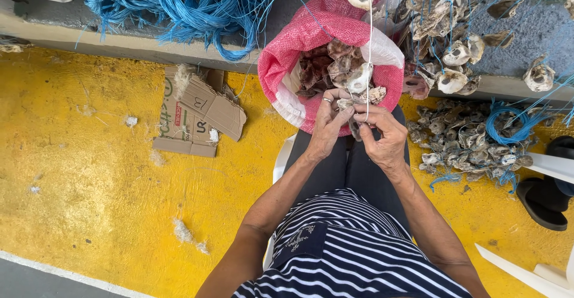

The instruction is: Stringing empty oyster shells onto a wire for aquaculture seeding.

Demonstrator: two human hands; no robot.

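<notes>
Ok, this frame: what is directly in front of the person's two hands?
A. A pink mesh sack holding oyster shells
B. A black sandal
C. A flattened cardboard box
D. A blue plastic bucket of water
A. Both the left hand and the right hand work a shell on a thin white line right at the rim of the pink mesh sack, which has shells inside.

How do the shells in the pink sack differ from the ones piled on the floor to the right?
The shells in the pink sack lie loose, with no cord among them; the floor pile is tangled with blue cord. The sack shells look reddish-brown in the shade, while the floor pile looks grey. The sack shells are contained by the sack's wall; the floor pile spreads over yellow floor. Both are rough, irregular shells.
</notes>
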